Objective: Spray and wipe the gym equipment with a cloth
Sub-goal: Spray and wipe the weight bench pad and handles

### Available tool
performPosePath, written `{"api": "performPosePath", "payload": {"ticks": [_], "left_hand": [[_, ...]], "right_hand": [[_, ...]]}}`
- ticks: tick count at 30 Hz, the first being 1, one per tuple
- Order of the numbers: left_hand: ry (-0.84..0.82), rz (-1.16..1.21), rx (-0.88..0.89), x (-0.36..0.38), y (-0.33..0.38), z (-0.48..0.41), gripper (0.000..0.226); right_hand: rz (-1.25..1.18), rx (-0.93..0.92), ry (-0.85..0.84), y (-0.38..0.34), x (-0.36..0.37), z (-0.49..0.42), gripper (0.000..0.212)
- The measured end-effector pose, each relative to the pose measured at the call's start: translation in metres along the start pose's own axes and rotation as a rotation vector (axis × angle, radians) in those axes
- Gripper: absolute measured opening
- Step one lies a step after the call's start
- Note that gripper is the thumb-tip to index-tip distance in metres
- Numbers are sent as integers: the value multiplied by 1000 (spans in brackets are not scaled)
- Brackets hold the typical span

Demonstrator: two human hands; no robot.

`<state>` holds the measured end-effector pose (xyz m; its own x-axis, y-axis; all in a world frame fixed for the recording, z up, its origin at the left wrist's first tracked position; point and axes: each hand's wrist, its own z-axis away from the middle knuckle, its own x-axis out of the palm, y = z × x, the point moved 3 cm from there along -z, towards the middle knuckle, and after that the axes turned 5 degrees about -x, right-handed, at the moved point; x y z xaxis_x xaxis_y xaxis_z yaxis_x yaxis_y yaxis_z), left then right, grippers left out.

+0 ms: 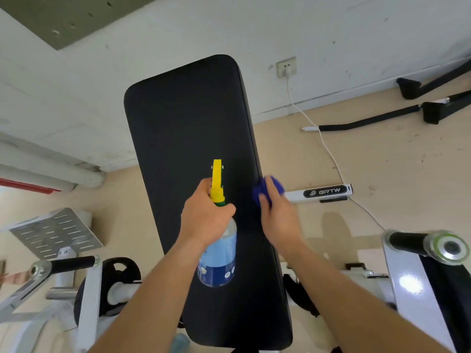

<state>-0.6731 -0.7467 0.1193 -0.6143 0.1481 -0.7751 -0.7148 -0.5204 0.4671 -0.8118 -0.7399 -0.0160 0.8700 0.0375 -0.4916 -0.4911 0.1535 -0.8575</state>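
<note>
Beige floor (382, 161) and white wall (178, 26) all around, with white gym frames (89, 296) on both sides. Long black pad (188, 118) in the middle, running away toward the wall.

Held over the pad, near its middle: a clear spray bottle (219, 256) with a yellow top (217, 179) aimed up along the pad. Gripped round the neck by the left hand (204, 217), fingers curled tight. Maybe one finger on the trigger, but hidden from view.

Off at the pad's right edge: a blue cloth (270, 187), bunched up and pinched in the curled fingers of the right hand (277, 217). A bit blurry there, so hard to tell whether touching the pad or just above it. No wet spots easy to see on the black top.

Looks like the spraying step, with most of the wiping yet to do.

Could go wrong from here:
- Spray flying past the pad and landing on the floor, from aiming too high or too far. Slippery floor then.
- Could also wet the white cable (328, 149) lying near the pad on the right, or the wall plug (286, 67) behind. Bad news with power in it.
- Might miss the far end of the pad, from wiping only the near side.
- Could drop the bottle too, with wet fingers on a smooth plastic neck.
</note>
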Motion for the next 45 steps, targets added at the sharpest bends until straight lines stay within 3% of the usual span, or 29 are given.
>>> {"api": "performPosePath", "payload": {"ticks": [3, 6, 12, 13, 17, 20, 24, 27, 31, 34, 36, 41, 43, 45], "left_hand": [[-23, 35, -43, 8, -13, 9, 31], [-40, 12, -42, 19, -20, 19, 35], [-143, -70, -44, 62, -19, 41, 34], [-169, -76, -52, 70, -19, 45, 34], [-223, -101, -96, 102, -21, 62, 27], [-217, -123, -129, 114, -29, 76, 26], [-200, -92, -163, 110, -48, 90, 26], [-128, -48, -177, 89, -57, 88, 25], [-23, -40, -149, 55, -52, 66, 32], [-11, -72, -84, 50, -37, 45, 37], [-23, -79, -57, 53, -28, 37, 40], [-56, 46, -36, 60, -30, 41, 35], [-62, 88, -46, 59, -40, 45, 34], [-88, 40, -19, 59, -48, 48, 34]], "right_hand": [[16, -52, 112, -33, 2, -48, 53], [77, -48, 90, -9, 24, 3, 57], [176, 126, -317, 88, 17, 134, 62], [138, 170, -305, 95, 6, 138, 60], [-67, 362, 21, 93, -59, 115, 55], [-183, 290, 84, 66, -87, 76, 50], [-361, 77, 16, 16, -56, 7, 47], [-232, -35, -29, -6, -3, -3, 53], [-46, 33, -23, 37, 33, 82, 57], [24, 123, -180, 82, 33, 147, 58], [35, 143, -246, 86, 26, 143, 56], [-112, 60, 63, 14, 14, 41, 51], [-125, 21, 153, 4, 27, 44, 51], [-49, 24, 136, 19, 42, 84, 56]]}}
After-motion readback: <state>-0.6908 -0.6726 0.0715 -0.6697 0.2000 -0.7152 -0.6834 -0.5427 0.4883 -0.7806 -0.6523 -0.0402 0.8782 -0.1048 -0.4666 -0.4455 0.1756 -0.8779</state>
